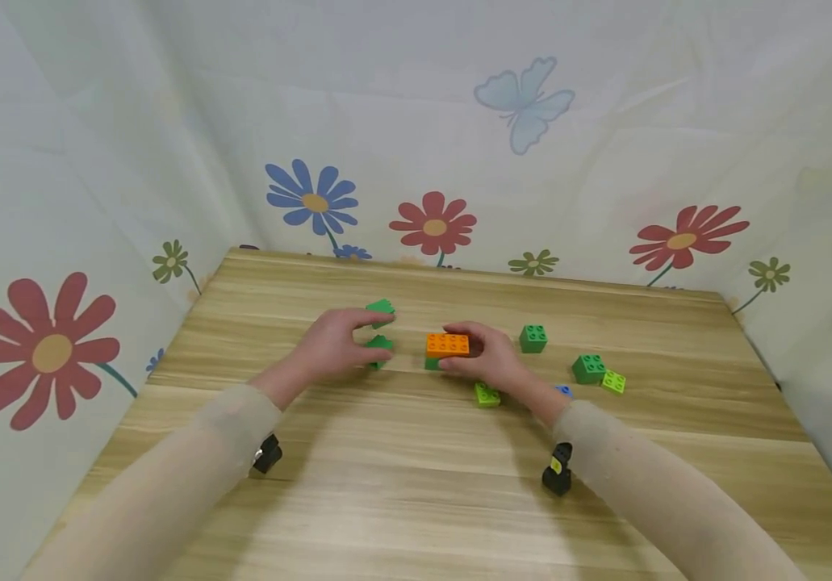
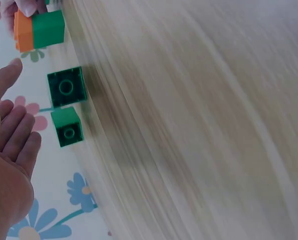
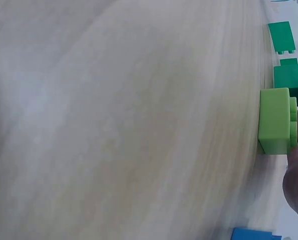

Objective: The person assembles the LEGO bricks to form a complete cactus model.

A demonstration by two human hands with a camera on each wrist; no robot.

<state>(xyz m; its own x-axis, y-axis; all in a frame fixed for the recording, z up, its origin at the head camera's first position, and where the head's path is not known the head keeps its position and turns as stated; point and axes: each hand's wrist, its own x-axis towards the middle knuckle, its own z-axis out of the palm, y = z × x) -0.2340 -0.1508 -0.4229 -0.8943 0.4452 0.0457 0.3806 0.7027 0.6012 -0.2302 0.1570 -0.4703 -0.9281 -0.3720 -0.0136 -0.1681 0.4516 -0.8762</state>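
Note:
My right hand (image 1: 487, 355) grips an orange toy building brick (image 1: 448, 344) joined on top of green brick (image 1: 432, 364), its thumb and fingers on opposite sides. In the left wrist view the orange (image 2: 23, 32) and green (image 2: 48, 29) pair appears at the top left. To its left, my left hand (image 1: 332, 345) has fingers and thumb spread apart around two green bricks (image 1: 382, 307) (image 1: 379, 347). Both lie on their sides, one hollow underside (image 2: 66, 87) facing the left wrist camera. Whether the left fingers touch them I cannot tell.
A lime brick (image 1: 487, 395) lies just below my right hand, with a blue brick (image 1: 564, 390) partly hidden by that wrist. Farther right are two green bricks (image 1: 533, 339) (image 1: 589, 369) and another lime brick (image 1: 614, 382). A flowered curtain (image 1: 386, 121) hangs behind the wooden table (image 1: 386, 500).

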